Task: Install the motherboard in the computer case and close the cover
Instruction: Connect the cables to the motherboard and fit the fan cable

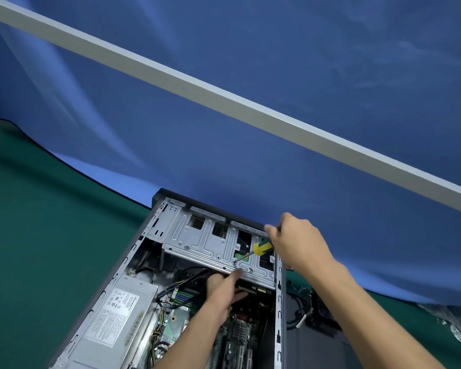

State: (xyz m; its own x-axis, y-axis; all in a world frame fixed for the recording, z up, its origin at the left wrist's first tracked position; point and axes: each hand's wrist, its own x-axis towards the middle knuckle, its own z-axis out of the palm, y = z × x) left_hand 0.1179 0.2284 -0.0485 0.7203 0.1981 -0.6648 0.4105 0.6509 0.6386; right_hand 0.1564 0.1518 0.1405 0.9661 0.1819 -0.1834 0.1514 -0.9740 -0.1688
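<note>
An open computer case (133, 259) lies on its side on a green mat. The green motherboard (176, 320) sits inside it, partly hidden by my left forearm. A silver drive cage (197, 243) spans the far end of the case. My right hand (296, 243) grips a yellow and green screwdriver (261, 248), and its tip touches the front lip of the cage. My left hand (224, 288) reaches under that lip, with the fingers touching the cage edge beside the tip.
A grey power supply (117, 315) with a label fills the left side of the case. A dark panel (314, 342) with loose cables lies on the mat (37, 235) to the right. Blue cloth (250, 129) hangs behind, crossed by a white bar (224, 97). Crumpled plastic lies at far right.
</note>
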